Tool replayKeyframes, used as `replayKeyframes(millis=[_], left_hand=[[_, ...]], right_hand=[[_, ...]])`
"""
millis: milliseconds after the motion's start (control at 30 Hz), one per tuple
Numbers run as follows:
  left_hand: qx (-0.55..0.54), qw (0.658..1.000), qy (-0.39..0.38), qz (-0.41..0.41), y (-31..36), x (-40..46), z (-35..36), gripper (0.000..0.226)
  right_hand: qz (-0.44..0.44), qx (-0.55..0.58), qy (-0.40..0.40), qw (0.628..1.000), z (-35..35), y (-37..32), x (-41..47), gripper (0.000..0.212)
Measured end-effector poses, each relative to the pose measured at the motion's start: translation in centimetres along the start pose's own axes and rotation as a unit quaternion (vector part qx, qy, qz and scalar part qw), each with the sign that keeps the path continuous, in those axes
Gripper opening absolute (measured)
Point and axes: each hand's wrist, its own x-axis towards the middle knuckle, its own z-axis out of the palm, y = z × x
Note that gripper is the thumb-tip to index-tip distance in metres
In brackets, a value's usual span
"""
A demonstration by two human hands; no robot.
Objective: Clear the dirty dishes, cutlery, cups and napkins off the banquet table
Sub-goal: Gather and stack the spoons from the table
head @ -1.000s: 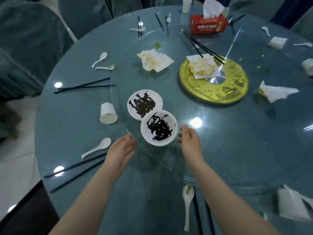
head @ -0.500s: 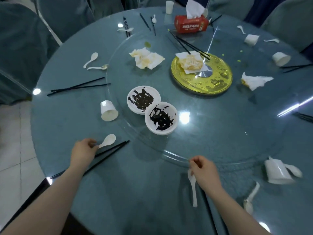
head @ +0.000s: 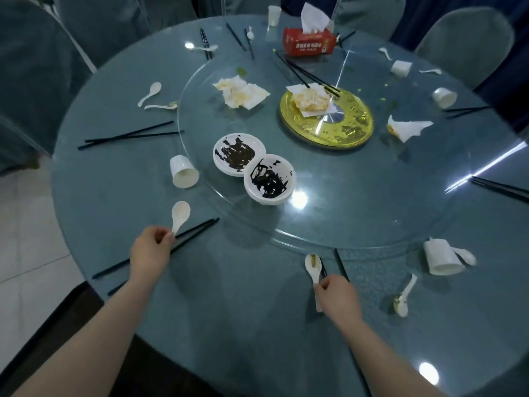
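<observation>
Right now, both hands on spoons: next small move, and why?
Probably lift both spoons clear of the table. The left hand pinches the handle of one white spoon, the right hand pinches another. Black chopsticks lie right beside each, so they look like the next pickup.

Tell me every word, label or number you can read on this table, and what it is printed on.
Red tissue box: a line of white characters runs along its front, with a small white mark at the right end, but all of it is too small and blurred to read.
Gold plate: embossed patterning only; no text can be made out.
Nothing else in view shows any writing.
</observation>
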Motion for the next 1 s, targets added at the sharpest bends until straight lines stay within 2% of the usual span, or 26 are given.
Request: replayKeyframes(millis=[167, 300, 400, 500, 600, 1000], left_hand=[[-0.077, 0.996, -0.038, -0.017, -0.7, -3.9, -0.8, 0.003], [-0.161, 0.982, -0.097, -0.022, -1.2, -7.6, -1.5, 0.022], [-0.219, 0.966, -0.135, -0.033, -1.3, -10.9, -1.6, 0.024], [-0.224, 0.961, -0.162, -0.024, -0.8, -14.2, -1.5, 0.026], [-0.213, 0.96, -0.179, 0.002, -0.1, -16.7, -1.8, 0.028], [-0.228, 0.948, -0.221, 0.028, 2.6, -21.0, -1.3, 0.015]], right_hand=[[-0.042, 0.053, -0.006, 0.998, 0.9, -1.9, -1.8, 0.014], [-0.092, 0.183, -0.04, 0.978, 0.9, -4.8, -5.3, 0.006], [-0.122, 0.247, -0.078, 0.958, 1.3, -7.2, -8.5, 0.01], [-0.15, 0.271, -0.111, 0.944, 2.1, -9.3, -11.4, 0.011], [-0.157, 0.269, -0.11, 0.944, 2.7, -10.3, -13.3, 0.013], [-0.102, 0.341, -0.076, 0.931, 1.2, -6.9, -15.1, 0.004]])
